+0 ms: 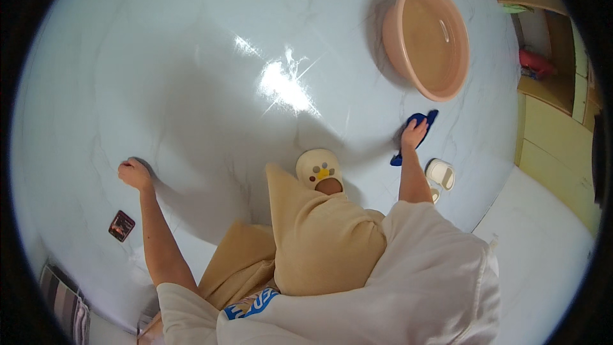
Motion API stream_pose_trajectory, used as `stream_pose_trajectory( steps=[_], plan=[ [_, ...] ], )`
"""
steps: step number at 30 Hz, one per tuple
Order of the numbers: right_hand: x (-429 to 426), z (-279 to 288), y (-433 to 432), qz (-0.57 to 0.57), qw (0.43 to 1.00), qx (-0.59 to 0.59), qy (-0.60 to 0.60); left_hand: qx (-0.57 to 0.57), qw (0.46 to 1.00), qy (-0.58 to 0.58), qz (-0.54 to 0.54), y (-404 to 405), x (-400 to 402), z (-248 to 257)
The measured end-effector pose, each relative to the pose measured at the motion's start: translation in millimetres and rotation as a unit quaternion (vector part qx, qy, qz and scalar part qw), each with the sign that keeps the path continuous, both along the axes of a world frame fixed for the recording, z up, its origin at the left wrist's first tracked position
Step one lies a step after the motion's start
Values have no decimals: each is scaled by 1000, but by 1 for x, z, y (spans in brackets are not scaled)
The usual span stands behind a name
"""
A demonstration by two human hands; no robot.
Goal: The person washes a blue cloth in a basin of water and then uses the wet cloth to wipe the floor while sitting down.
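Out to the right, my right hand (415, 135) presses on a dark blue cloth (421, 124), which lies bunched on the pale marble-patterned floor (215, 57). Just beyond it stands a pink plastic basin (397, 43) with cloudy, yellowish water inside. My left hand (135, 173) is at the far left, low over or on the floor, its fingers curled; whether it holds anything is hidden. Nearer to me than that hand, a smartphone (121, 226) with its screen lit lies on the floor. Between my arms, a cream clog (320, 167) shows on my foot.
A pair of cream slippers (440, 174) lies beside my right forearm. At the right edge stands a cabinet (550, 143) with open shelves, a red item (535, 63) on one of them. Striped fabric (64, 304) is at the lower left.
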State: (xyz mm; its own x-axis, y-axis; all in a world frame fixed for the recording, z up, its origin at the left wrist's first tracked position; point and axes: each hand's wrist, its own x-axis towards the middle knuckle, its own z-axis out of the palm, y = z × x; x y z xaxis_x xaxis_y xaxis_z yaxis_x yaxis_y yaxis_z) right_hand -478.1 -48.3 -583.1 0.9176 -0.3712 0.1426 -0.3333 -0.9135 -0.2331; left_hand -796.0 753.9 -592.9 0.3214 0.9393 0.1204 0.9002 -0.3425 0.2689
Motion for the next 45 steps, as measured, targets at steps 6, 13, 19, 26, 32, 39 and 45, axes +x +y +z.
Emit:
stream_pose_trajectory(
  steps=[6, 13, 19, 26, 32, 39, 45],
  plan=[
    [-17, -4, 102, 124, 991, -15, -56, -467, 870, -156, -15, 7, -11, 58],
    [-65, 62, 395, 452, 874, 153, 93, -451, 886, -19, -105, -41, 25, 100],
    [-49, 63, 417, 636, 750, 158, 89, -397, 854, -7, -336, -105, 73, 112],
    [-16, 59, 172, 345, 936, 51, 38, -362, 842, 85, -392, -124, 61, 140],
    [-46, 32, 2, -130, 961, 30, 244, -364, 827, 90, -418, -138, 83, 134],
    [-75, 19, 151, 68, 979, 76, 177, -349, 799, 108, -478, -155, 123, 124],
    [-63, 55, 327, 331, 920, 99, 184, -397, 817, 45, -415, -158, 87, 127]
  ],
)
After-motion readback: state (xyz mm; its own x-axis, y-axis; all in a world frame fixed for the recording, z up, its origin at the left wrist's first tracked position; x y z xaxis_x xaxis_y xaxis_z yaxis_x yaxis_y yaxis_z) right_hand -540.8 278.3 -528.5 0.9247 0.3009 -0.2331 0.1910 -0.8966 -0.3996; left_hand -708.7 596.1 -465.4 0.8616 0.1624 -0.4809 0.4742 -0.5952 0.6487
